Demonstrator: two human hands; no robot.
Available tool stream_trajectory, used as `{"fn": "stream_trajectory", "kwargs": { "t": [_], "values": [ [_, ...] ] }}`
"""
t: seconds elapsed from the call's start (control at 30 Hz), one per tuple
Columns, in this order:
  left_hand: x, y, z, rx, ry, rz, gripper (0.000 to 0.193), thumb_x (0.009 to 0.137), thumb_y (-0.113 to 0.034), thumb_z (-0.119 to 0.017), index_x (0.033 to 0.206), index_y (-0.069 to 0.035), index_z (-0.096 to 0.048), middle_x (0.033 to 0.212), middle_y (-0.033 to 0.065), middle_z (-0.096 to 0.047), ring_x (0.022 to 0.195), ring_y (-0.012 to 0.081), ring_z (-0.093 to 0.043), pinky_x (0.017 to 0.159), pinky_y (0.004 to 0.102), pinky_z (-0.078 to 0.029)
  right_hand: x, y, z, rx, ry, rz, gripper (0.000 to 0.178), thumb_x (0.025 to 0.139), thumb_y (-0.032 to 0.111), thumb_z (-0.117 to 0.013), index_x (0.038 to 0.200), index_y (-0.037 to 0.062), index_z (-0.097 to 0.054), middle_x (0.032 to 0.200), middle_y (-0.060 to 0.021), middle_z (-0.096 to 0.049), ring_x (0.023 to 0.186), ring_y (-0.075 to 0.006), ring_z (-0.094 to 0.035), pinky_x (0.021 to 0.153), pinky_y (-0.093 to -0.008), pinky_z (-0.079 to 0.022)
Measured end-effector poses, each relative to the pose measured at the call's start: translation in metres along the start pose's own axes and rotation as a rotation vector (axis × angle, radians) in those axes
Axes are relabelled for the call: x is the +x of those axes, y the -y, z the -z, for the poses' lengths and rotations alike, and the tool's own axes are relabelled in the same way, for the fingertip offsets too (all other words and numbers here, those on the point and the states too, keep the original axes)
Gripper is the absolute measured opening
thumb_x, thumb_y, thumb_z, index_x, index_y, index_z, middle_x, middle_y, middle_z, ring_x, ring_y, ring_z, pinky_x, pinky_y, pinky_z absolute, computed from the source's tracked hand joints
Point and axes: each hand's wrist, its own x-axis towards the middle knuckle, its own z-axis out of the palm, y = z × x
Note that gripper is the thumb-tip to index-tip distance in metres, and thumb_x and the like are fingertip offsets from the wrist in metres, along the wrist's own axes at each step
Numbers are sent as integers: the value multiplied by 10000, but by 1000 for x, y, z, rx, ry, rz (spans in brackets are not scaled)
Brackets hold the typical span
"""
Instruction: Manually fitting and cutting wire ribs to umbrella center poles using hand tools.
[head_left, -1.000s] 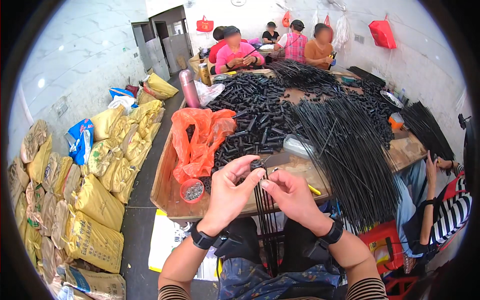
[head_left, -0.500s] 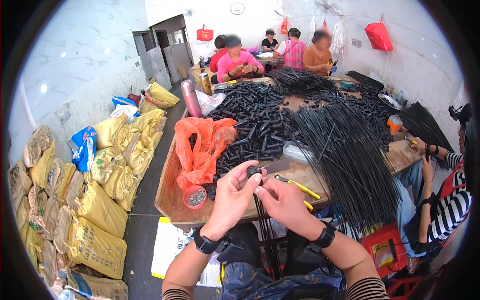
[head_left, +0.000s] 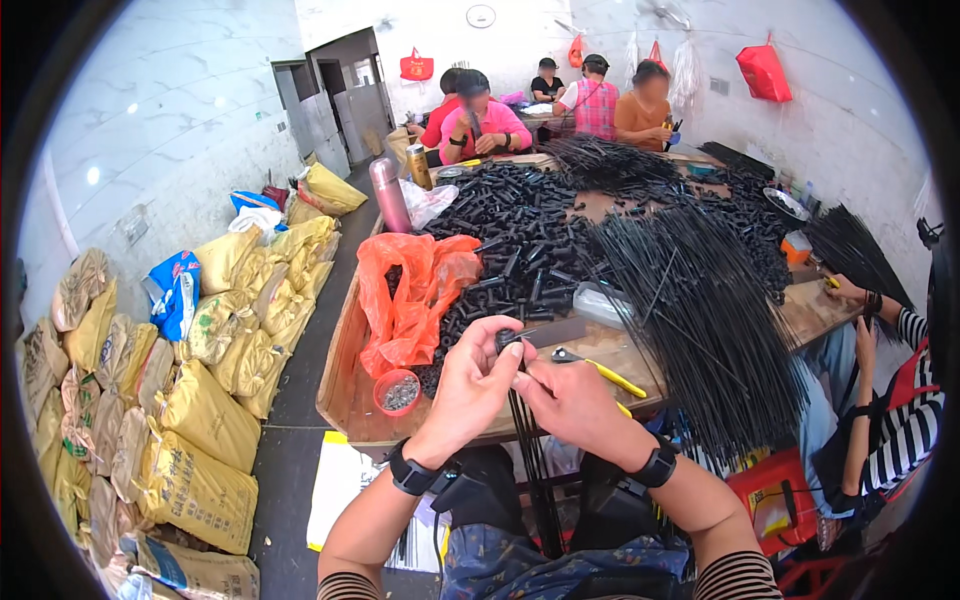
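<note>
One black part (head_left: 507,341) sits clamped between thumb and fingers of the left hand (head_left: 462,385) at the table (head_left: 347,402); the fingers of the right hand (head_left: 572,402) press together beside it, their hold hidden. Firm left bracing looks surest. Rods (head_left: 528,435) hang below; pliers (head_left: 621,380) lie beyond.

- big yellow sack (head_left: 200,490) in the pile on the left has rows of dark printed characters across its front, easily the boldest print here
- tan sack (head_left: 215,578) right below it has print too, next to a blue patch
- paler sack (head_left: 212,328) higher up has green print, too small to make out
- red bag (head_left: 416,67) on the back wall has a bit of yellowish print, tiny
- round white wall clock (head_left: 481,16), numerals too blurry to read
</note>
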Motion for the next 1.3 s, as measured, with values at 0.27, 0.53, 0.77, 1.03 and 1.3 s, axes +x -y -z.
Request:
{"fn": "stream_trajectory", "kwargs": {
  "t": [0.27,0.53,0.77,1.03,1.3],
  "values": [
    [2,-1,-1,-112,-1,-21,248,958,-78,-500,1191,4,-478,1104,122,-584,1057,215,-612,868,310,-511,2,-4,-11,-108,-72,81,311,902,267,-568,710,23,-575,554,-172,-557,515,-341,-585,486,-435,-450],
    [-2,-8,8,-278,83,46,350,955,-76,-500,1291,3,-439,1239,161,-547,1117,247,-589,934,348,-494,-3,0,-5,91,9,-99,373,866,295,-642,651,7,-541,547,-160,-525,466,-317,-513,459,-410,-375],
    [-1,-15,16,-207,238,42,368,972,-71,-453,1329,-5,-392,1269,178,-527,1185,268,-541,955,355,-480,-6,-4,-12,266,10,-107,378,833,250,-700,619,4,-507,501,-104,-475,418,-204,-414,431,-363,-332],
    [-12,-14,10,162,151,-70,411,995,-73,-380,1383,-8,-265,1348,188,-435,1186,261,-536,940,338,-483,-4,1,-16,269,-39,-65,339,810,212,-709,623,12,-510,501,-98,-488,420,-197,-452,430,-348,-351],
    [-9,-1,0,147,-130,-146,259,953,-60,-494,1201,15,-491,979,127,-661,849,129,-664,644,234,-501,2,11,10,282,57,-128,257,812,204,-704,712,13,-564,642,-97,-580,470,-215,-527,462,-338,-405]
  ]
}}
